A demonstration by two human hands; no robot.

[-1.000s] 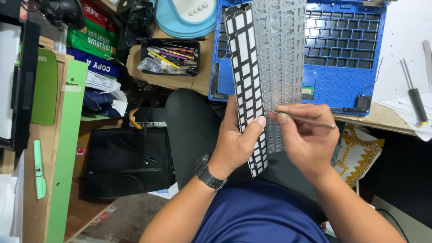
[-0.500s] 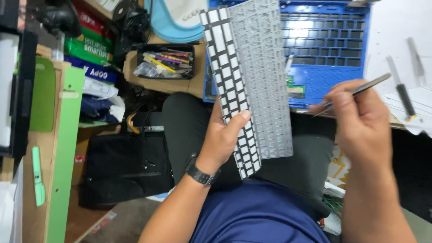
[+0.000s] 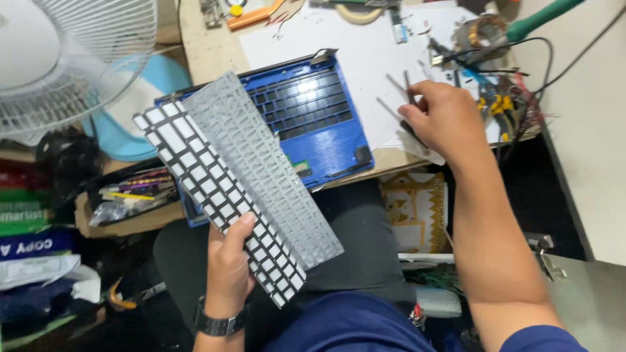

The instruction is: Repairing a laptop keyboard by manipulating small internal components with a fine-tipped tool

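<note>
Left hand clamped on the lower end of a keyboard sheet, thumb pressed over the black-and-white grid strip, remaining fingers hidden behind. Sheet tilted, running from upper left down to lower right, made of 2 joined parts: a black frame with white key squares along the left edge and a wider grey perforated panel beside it. Lifted clear of the desk, above the lap, upper end overlapping the left part of a blue laptop shell lying on the desk. Black watch on the left wrist. Right hand well apart from the sheet, out over white paper on the desk, fingers curled around a thin metal tool; exact pinch partly hidden by the knuckles. Soldering gear, coloured wires and a coil crowded at the desk's far right. White fan at upper left, a blue lid-like shape just below it. Cardboard tray of pens under the desk edge, stacked paper packs at far left. Patterned cushion below the desk edge, between the 2 arms.
</note>
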